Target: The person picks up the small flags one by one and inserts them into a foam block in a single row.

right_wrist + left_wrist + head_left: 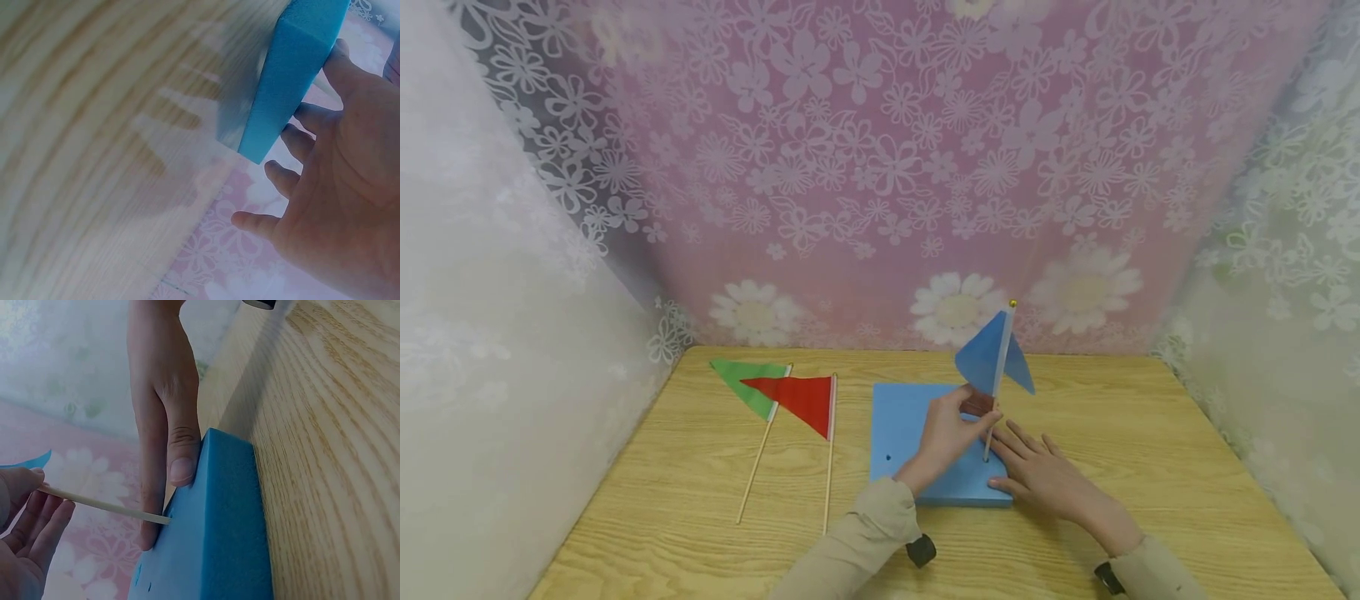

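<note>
blue flag (986, 353) in left hand (946, 432), narrow pinch

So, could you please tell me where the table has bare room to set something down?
Bare table lies right of the right hand, and left of the green flag. It is crowded around the blue block, where the left hand holds the blue flag.

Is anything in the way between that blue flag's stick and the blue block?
Nothing visible: held by the left hand, the stick already touches the blue block. The right hand rests on the block, beside the stick.
</note>
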`<state>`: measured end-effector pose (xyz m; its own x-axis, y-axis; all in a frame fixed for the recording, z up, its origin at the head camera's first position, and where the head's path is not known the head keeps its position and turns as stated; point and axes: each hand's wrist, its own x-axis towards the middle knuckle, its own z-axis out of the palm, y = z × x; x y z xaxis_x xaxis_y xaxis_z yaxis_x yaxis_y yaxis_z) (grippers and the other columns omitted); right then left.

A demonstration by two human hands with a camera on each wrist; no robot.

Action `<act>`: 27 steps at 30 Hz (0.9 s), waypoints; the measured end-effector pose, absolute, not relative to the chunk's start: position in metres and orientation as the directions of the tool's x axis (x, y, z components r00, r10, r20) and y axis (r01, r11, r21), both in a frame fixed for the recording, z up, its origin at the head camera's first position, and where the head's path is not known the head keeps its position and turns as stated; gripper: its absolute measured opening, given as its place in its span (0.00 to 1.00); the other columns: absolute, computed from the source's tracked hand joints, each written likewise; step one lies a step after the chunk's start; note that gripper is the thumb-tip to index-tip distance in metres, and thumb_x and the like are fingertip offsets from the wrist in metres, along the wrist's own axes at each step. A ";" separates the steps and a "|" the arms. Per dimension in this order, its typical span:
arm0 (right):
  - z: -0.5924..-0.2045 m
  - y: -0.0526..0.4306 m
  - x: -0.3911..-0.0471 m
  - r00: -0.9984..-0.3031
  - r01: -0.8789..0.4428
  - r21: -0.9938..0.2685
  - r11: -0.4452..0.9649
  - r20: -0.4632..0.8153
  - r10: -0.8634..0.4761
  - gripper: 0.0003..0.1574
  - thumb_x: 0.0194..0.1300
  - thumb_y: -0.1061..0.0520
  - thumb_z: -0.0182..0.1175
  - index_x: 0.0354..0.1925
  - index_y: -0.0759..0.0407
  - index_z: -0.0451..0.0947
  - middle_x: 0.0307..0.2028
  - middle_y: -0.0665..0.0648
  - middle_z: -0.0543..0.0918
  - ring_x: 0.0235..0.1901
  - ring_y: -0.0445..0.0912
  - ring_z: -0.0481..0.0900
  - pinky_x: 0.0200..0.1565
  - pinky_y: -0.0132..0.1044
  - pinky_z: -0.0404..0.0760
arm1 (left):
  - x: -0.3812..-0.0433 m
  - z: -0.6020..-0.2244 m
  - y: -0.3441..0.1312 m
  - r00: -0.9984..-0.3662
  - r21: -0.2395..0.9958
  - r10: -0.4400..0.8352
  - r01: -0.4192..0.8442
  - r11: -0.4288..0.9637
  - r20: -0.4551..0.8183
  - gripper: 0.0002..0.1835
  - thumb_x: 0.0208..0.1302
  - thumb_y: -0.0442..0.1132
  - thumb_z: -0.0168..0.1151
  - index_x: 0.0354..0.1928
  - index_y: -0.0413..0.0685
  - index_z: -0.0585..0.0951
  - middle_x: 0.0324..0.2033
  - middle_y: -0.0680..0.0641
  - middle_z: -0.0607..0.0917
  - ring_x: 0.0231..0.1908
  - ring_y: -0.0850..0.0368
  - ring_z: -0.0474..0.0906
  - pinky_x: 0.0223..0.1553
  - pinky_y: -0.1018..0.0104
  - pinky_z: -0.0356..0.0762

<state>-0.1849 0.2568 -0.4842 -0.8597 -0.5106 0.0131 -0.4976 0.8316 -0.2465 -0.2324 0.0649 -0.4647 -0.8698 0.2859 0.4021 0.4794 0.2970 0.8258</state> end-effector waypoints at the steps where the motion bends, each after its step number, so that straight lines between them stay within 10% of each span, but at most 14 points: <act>1: -0.484 0.257 -0.185 -0.859 -0.499 -0.247 0.831 0.014 -0.511 0.46 0.73 0.34 0.54 0.77 0.60 0.60 0.76 0.64 0.60 0.75 0.66 0.54 0.65 0.78 0.55 | -0.232 -0.464 0.065 -0.868 0.825 0.290 0.482 0.296 0.403 0.10 0.67 0.42 0.69 0.48 0.49 0.86 0.40 0.51 0.89 0.40 0.66 0.86 0.40 0.80 0.81; 27: -0.486 0.258 -0.187 -0.857 -0.504 -0.239 0.830 0.018 -0.515 0.47 0.73 0.34 0.54 0.77 0.58 0.59 0.76 0.63 0.61 0.75 0.65 0.55 0.65 0.77 0.55 | -0.233 -0.460 0.066 -0.886 0.838 0.258 0.453 0.305 0.385 0.08 0.67 0.44 0.69 0.45 0.52 0.86 0.39 0.52 0.89 0.38 0.66 0.86 0.39 0.79 0.81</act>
